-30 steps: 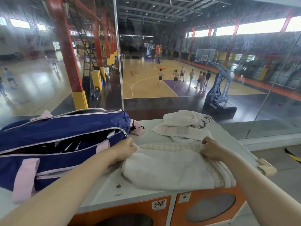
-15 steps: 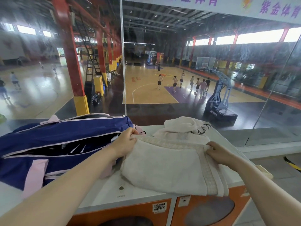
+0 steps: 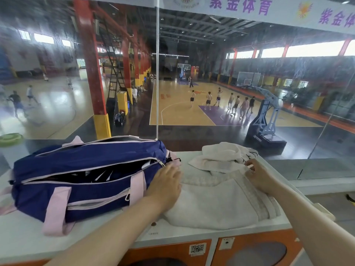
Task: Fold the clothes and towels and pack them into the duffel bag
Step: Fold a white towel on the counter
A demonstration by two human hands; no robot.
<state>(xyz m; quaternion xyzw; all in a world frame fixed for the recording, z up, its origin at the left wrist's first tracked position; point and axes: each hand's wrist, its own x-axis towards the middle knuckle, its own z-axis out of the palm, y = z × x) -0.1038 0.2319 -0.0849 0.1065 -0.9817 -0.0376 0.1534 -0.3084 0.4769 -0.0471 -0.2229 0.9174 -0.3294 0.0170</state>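
From the head view, I am watching my left hand [image 3: 166, 186] pressing flat, fingers spread, on the folded towel [image 3: 217, 204] on the counter [image 3: 25, 239]. My right hand [image 3: 258, 177] is pinching its far edge. The duffel bag [image 3: 86, 181] is lying just left, nearest the left grip, its unzipped mouth running left to right.

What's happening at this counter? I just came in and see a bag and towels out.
A person is folding a towel on a white counter to pack it. The left hand lies flat on the towel's left edge, beside the open blue bag. The right hand pinches the towel's far right edge. A second towel lies crumpled behind, not yet folded. Dark items already show inside the bag.
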